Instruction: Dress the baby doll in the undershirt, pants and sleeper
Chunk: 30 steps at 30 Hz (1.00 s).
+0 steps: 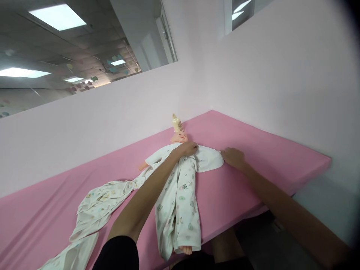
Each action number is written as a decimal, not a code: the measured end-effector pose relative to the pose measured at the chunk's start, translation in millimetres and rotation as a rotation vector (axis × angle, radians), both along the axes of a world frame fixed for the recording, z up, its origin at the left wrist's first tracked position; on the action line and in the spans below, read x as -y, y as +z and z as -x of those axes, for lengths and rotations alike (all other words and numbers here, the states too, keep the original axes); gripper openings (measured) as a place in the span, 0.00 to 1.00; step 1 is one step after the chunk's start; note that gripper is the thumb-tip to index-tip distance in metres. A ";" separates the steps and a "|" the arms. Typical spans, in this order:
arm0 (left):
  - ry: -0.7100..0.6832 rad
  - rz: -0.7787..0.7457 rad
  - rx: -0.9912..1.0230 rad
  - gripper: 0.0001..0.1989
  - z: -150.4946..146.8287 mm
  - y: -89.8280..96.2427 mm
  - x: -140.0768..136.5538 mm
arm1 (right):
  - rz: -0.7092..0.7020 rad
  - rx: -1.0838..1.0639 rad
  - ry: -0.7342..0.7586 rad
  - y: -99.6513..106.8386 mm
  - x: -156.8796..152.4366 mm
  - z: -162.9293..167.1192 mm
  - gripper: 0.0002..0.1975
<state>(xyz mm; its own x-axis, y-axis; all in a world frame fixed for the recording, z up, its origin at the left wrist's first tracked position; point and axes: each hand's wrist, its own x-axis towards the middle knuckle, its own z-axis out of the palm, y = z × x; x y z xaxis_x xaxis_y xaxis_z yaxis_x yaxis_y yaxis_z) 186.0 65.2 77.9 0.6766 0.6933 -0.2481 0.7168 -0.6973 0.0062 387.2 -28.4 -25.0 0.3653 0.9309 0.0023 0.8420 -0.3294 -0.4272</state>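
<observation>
A baby doll [180, 137] lies on its back on a pink padded surface, its head toward the wall. It wears a white top [160, 154] and white patterned trousers [184, 202]; one foot shows at the trouser hem. My left hand [189, 149] is closed at the doll's chest on the white top. To the right, my right hand [234, 157] pinches the outer edge of a white cloth flap [209, 159], which spreads between both hands and seems to be part of the top. The doll's arm on that side is hidden.
A cream-coloured bottle [177, 123] stands behind the doll's head by the wall. Patterned white baby clothes [104, 200] lie spread out on the left. The pink mattress [261, 150] meets white walls at the back and right, and its front edge is close to my legs.
</observation>
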 end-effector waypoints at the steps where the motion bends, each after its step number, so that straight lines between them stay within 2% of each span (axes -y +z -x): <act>1: -0.003 0.004 0.003 0.17 0.3 0.0 -0.3 | -0.001 -0.005 0.006 -0.4 -0.9 -0.3 0.23; 5: -0.002 0.023 -0.002 0.18 3.9 1.1 0.3 | -0.015 -0.034 -0.012 3.2 -3.8 -8.0 0.19; 7: 0.020 0.025 -0.017 0.19 6.6 0.7 0.2 | -0.026 -0.046 -0.070 7.3 -4.9 -18.8 0.19; 10: 0.064 0.018 -0.050 0.23 10.7 -1.7 -2.0 | -0.037 -0.066 -0.219 12.1 -7.8 -41.3 0.21; 14: 0.075 0.008 -0.091 0.26 13.6 -4.5 -5.8 | -0.169 -0.108 -0.484 10.0 -14.6 -63.0 0.22; 17: 0.068 -0.008 -0.125 0.26 12.7 -3.3 -5.1 | -0.230 -0.108 -0.550 2.9 -17.8 -64.9 0.24; 22: 0.048 -0.079 -0.181 0.26 1.4 -2.2 4.7 | -0.185 0.001 -0.391 -7.1 -16.0 -54.2 0.24; 25: 0.003 -0.145 -0.190 0.23 -11.3 -8.2 10.9 | -0.230 0.134 -0.286 -8.1 -15.0 -43.7 0.24; 27: -0.036 -0.180 -0.185 0.21 -20.3 -14.7 13.0 | -0.245 0.164 -0.172 -8.0 -16.4 -34.9 0.26; 30: -0.094 -0.224 -0.170 0.19 -30.9 -25.7 13.4 | -0.175 0.109 0.036 -8.2 -21.2 -21.9 0.26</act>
